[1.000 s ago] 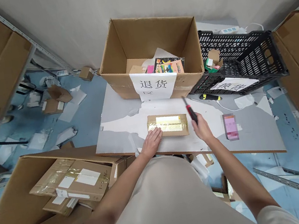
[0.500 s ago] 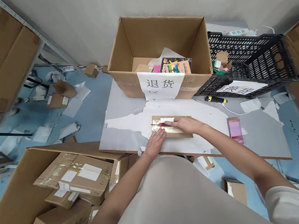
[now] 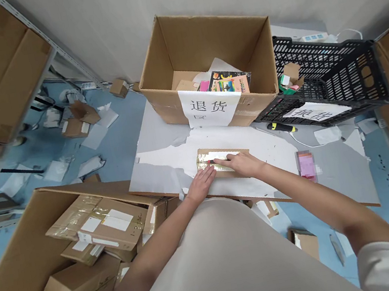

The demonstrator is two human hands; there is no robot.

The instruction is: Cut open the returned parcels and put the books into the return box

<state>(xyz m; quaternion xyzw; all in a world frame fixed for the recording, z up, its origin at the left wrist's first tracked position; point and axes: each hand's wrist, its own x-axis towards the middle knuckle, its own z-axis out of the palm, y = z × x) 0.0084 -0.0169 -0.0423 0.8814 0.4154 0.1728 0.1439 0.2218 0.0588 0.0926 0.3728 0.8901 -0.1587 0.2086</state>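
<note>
A small flat cardboard box lies on the table, with shiny clear tape and a white label on its top. My left hand rests flat on the box's near left corner, fingers stretched out. From the right, my right hand reaches over the box, closed around a slim dark tool with a red tip, which looks like a box cutter. Its tip is at the taped left part of the box top, just beyond my left fingertips. Whether the blade is in the tape is too small to tell.
Behind stands a large open carton with colourful packets inside. A black plastic crate is beside it. A black and yellow handheld device and a blurred pink item lie to the right. Lower left, a big carton holds parcels.
My right hand and the tool have shifted slightly, the tool's tip staying near the left part of the box. My left hand keeps its place. The view has tilted a little.
</note>
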